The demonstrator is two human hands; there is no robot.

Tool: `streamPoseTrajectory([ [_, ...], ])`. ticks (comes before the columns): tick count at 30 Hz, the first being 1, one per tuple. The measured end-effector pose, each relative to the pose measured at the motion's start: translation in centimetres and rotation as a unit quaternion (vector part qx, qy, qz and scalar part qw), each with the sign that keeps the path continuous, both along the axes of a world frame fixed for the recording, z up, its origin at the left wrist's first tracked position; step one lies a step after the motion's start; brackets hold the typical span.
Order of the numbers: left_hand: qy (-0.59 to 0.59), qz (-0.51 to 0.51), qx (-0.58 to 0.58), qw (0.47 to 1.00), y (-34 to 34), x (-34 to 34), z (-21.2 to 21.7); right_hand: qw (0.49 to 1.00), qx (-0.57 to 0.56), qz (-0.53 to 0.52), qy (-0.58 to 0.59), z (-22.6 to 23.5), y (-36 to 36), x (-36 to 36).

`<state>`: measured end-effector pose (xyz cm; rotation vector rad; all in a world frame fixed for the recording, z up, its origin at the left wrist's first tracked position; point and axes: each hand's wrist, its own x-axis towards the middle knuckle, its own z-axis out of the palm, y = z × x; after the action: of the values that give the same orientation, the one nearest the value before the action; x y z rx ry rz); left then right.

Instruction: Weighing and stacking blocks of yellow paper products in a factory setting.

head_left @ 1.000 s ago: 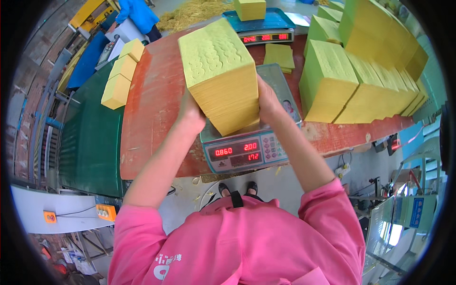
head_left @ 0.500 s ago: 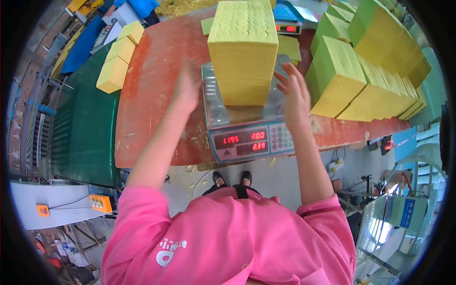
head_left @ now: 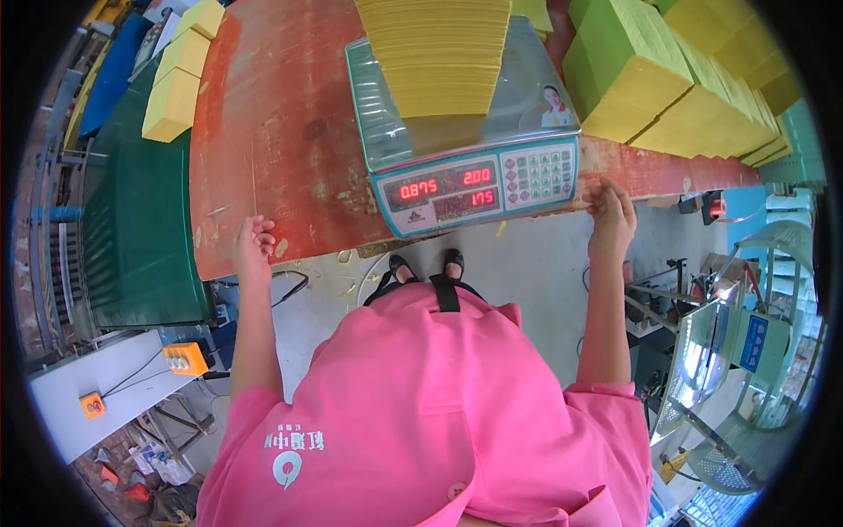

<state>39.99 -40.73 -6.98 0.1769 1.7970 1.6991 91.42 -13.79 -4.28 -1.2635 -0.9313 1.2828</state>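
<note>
A tall stack of yellow paper sheets (head_left: 439, 66) stands on the pan of a digital scale (head_left: 461, 167) with red lit digits. Its top is cut off by the frame's upper edge. My left hand (head_left: 255, 239) is at the table's front edge, left of the scale, its fingers loosely bent with nothing in them. On the other side, my right hand (head_left: 612, 215) hovers just off the scale's front right corner, fingers half curled, a little apart and empty. Neither hand touches the stack or the scale.
The worn red table (head_left: 281, 132) carries large blocks of yellow sheets (head_left: 628, 79) at the right. Smaller yellow blocks (head_left: 180, 70) sit in a row at the left, by a green surface (head_left: 140, 228). An orange switch box (head_left: 184, 358) is at the lower left.
Both hands have drawn back from beside the stack toward me and spread apart. The view has shifted, so stack and scale sit higher in the picture. The scale's lit digits have changed.
</note>
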Motion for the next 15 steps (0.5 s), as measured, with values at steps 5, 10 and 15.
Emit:
streamPoseTrajectory([
  [5, -0.017, -0.006, -0.005, 1.000, -1.1, -0.1, 0.0, 0.999, 0.008, 0.013, 0.037, -0.1, 3.4, -1.3],
  [10, -0.002, -0.007, 0.046, 0.999, -0.6, 0.5, -0.3, 0.997, -0.021, 0.007, 0.080, -2.0, 5.0, -0.9],
  [15, 0.001, 0.006, 0.037, 0.999, 0.1, 0.6, -0.2, 0.996, -0.025, 0.025, 0.076, -2.0, 5.3, -0.9],
])
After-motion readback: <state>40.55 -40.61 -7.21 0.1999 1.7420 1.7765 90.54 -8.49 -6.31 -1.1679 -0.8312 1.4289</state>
